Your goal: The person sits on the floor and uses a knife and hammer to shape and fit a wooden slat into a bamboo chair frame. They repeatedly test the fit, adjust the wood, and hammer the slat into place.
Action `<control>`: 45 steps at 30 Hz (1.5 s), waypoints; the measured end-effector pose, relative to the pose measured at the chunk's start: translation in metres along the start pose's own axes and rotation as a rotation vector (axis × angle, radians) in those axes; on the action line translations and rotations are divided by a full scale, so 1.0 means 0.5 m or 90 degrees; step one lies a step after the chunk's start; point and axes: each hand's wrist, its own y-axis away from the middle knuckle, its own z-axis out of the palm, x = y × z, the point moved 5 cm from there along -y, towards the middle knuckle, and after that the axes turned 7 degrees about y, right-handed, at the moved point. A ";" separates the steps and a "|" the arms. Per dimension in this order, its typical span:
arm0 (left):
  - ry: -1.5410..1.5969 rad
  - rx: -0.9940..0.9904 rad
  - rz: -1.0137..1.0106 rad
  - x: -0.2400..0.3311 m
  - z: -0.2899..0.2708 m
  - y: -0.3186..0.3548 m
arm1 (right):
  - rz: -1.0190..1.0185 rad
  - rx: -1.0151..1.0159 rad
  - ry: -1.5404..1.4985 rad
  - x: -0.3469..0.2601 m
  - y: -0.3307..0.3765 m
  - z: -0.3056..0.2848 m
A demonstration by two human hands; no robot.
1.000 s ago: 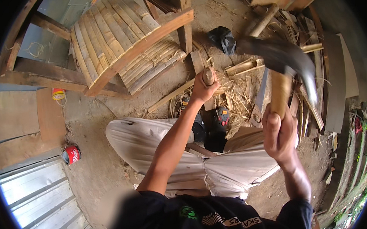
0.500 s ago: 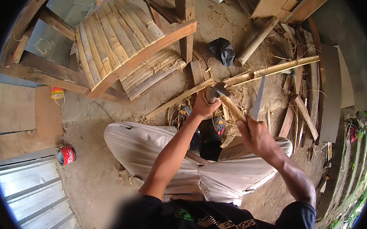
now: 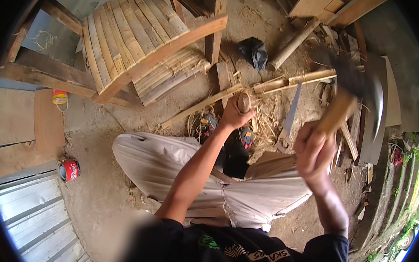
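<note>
My left hand (image 3: 236, 114) is wrapped round an upright, thick round wooden piece (image 3: 244, 102), its pale top end facing up between my feet. Its lower part is hidden by the hand. Out to the right, my right hand (image 3: 315, 151) grips the wooden handle of a hammer (image 3: 334, 114), raised well apart from that piece. The dark hammer head is smeared by motion. A handsaw (image 3: 291, 119) lies on the ground between my hands, amid pale shavings (image 3: 268, 112). Just beyond my left hand lies a split bamboo length (image 3: 302, 79).
A wooden frame with bamboo slats (image 3: 131, 35) stands at the far left. A black plastic bag (image 3: 253, 53) and a round pole (image 3: 294, 44) lie ahead. Wood scraps (image 3: 349, 137) are piled at the right. A red can (image 3: 69, 170) lies at the left.
The hammer has lifted off the top of the round wooden piece and swung up to the right with my right hand. My left hand keeps its hold, almost unmoved.
</note>
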 end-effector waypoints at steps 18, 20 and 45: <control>-0.028 -0.014 -0.110 -0.029 -0.013 -0.007 | 0.154 -0.043 0.080 0.016 0.013 0.007; 0.000 -0.002 -0.013 -0.013 -0.013 -0.005 | 0.109 -0.006 -0.003 0.016 0.013 0.008; -0.062 -0.011 -0.118 -0.020 -0.010 0.025 | 0.175 -0.147 0.008 0.041 -0.021 0.003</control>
